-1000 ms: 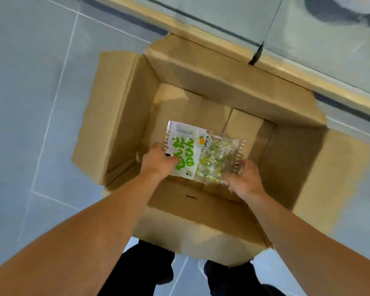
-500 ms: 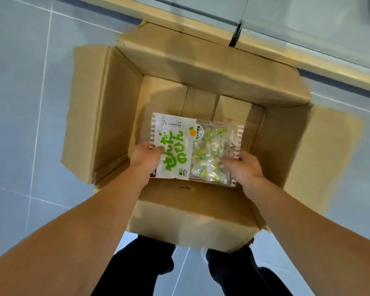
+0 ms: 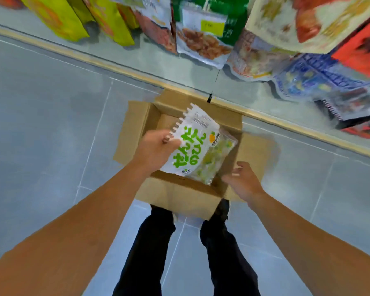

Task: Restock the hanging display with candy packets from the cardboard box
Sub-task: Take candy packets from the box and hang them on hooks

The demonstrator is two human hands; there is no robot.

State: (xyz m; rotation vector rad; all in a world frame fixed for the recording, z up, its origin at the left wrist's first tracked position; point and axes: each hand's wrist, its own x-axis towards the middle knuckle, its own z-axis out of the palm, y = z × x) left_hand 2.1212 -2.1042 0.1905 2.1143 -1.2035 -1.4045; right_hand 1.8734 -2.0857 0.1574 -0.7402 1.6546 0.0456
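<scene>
Grey floor tiles (image 3: 41, 124) lie to the left of the cardboard box (image 3: 179, 197), which stands open on the floor with its flaps spread. Above the box's left flap, the left hand (image 3: 156, 150) grips the candy packet (image 3: 198, 146) by its white end, thumb on top and fingers curled underneath. The packet is held in the air over the box's opening, tilted, with green lettering on its white half and a clear half full of yellow-green sweets pointing down toward the box's right side. Over the box's right flap, the right hand (image 3: 242, 182) is loosely spread, fingers slightly bent, just beside the packet's lower corner; motion blur hides whether a fingertip touches it, and it holds nothing. Just under the box's near wall stand the person's dark trouser legs (image 3: 152, 253). Beyond the box's far wall runs a pale wooden strip (image 3: 286, 122), and above that hang rows of snack bags (image 3: 203, 37) on the display, those right of the box blurred.
</scene>
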